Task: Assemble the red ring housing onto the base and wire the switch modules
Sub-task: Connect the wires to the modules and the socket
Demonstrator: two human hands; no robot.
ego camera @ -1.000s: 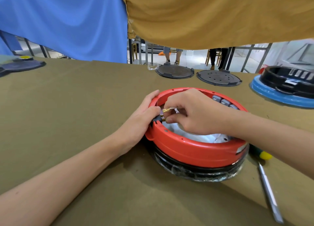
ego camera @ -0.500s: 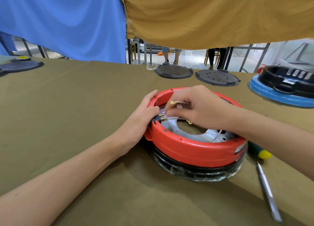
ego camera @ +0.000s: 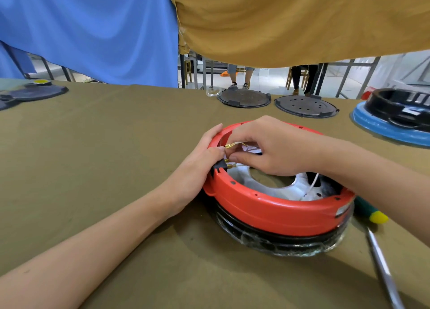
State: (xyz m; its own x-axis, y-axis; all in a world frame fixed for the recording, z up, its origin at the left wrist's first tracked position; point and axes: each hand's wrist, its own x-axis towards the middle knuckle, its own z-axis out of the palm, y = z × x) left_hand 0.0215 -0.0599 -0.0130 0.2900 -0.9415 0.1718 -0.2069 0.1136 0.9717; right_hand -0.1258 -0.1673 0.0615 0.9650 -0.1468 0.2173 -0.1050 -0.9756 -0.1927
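Red ring housing [ego camera: 274, 206] seated on black base [ego camera: 279, 241] near the counter's [ego camera: 104, 169] right edge, left hand [ego camera: 197, 166] curled round the ring's left rim, thumb on a black switch module [ego camera: 220, 168], right hand [ego camera: 274, 148] pinching a brass-tipped wire [ego camera: 232, 145] inside the ring, screwdriver [ego camera: 381, 257] just beside the base

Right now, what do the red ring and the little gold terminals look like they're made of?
Red ring housing: looks like moulded plastic, smooth and semi-gloss, with soft highlights. Gold terminal pinched in the right hand: probably brass-coloured metal, going by its bright yellow shine, though it is too small to be sure.
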